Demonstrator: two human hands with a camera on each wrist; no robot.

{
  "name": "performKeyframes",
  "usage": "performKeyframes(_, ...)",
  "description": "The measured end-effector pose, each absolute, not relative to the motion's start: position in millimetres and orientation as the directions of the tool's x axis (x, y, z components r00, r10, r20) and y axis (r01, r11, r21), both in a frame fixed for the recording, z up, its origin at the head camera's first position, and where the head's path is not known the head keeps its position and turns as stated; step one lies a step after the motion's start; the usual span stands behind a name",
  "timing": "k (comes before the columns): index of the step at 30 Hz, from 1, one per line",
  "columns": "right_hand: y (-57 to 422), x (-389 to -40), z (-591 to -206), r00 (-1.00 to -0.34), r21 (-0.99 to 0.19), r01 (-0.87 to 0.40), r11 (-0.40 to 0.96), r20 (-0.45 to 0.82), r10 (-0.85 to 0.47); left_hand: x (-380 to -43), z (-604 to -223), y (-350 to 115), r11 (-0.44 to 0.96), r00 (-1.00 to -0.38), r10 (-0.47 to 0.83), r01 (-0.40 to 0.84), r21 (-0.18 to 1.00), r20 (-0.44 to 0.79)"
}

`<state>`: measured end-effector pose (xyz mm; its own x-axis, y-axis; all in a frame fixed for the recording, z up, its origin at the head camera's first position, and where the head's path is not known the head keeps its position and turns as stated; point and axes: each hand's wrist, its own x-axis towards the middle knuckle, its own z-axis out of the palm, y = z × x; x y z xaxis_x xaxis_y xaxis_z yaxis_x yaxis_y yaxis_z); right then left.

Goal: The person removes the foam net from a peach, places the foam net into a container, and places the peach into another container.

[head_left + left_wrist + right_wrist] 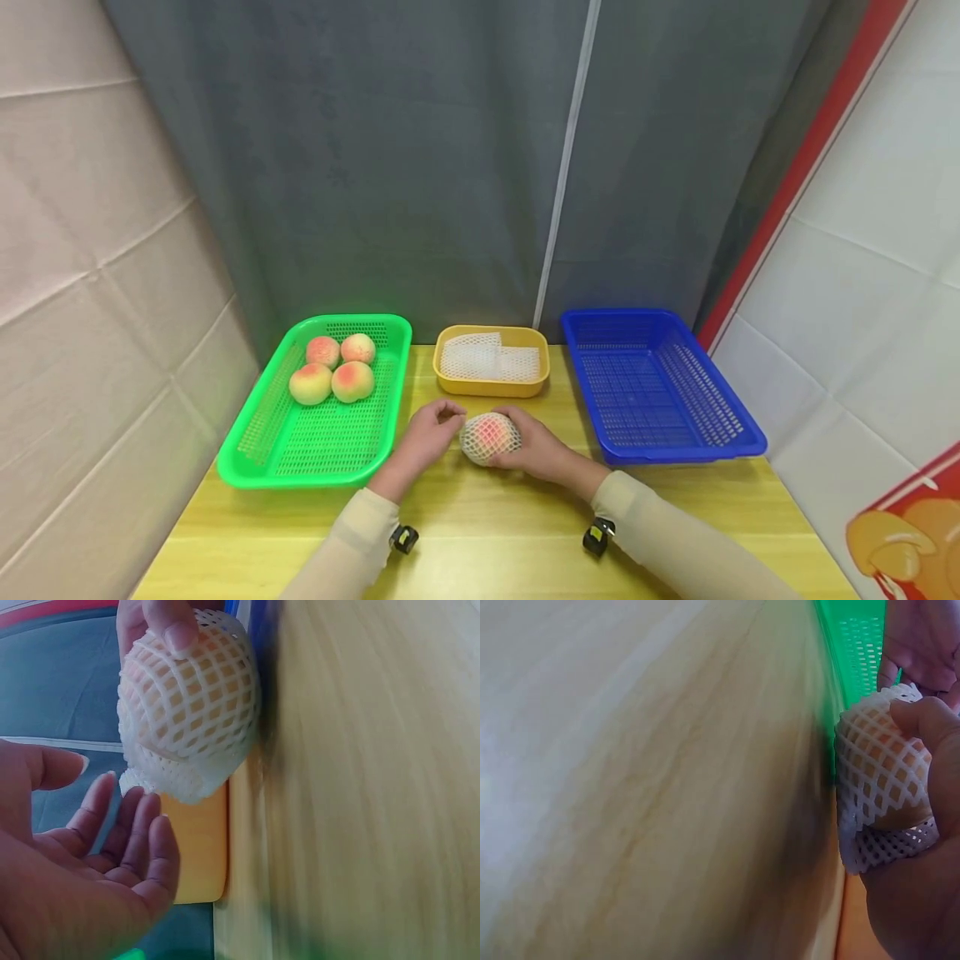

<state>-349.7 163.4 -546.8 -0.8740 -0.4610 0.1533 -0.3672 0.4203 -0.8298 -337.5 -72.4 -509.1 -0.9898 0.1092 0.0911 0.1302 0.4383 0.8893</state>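
A peach (490,437) inside a white foam net sleeve is just above the table, in front of the small yellow tray. My right hand (538,447) grips it from the right, and in the right wrist view the thumb (922,720) lies over the netting. The left hand (432,432) is at the peach's left side. In the left wrist view its fingers (139,840) are loosely bent and apart from the thumb, with fingertips close to the gathered end of the sleeve (184,712). Whether they touch it I cannot tell.
A green basket (303,481) at left holds several bare peaches (352,381). The yellow tray (491,388) at the back centre contains white foam nets (480,358). On the right stands a blue basket (663,455). A grey curtain (360,167) hangs behind the table (480,550).
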Motion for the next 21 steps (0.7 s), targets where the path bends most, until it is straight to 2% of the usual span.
performKeyframes(9,161.2,-340.4,-512.2,-0.886,-0.842,-0.381,0.383,0.213,-0.412,-337.5,-501.3,-71.6,0.337,-0.964,0.092,0.266,0.903,0.25)
performKeyframes(17,168.7,-343.9,-474.0,-0.837,-0.792,-0.495,0.357,0.326,-0.439,-334.2,-483.8,-74.8,0.241,-0.928,0.104,0.373,0.896,0.358)
performKeyframes(21,174.6,-342.6,-456.5,-0.831,-0.79,-0.503,0.351,0.331,-0.447,-333.2,-476.3,-76.5,0.24,-0.888,0.153,0.46,0.855,0.435)
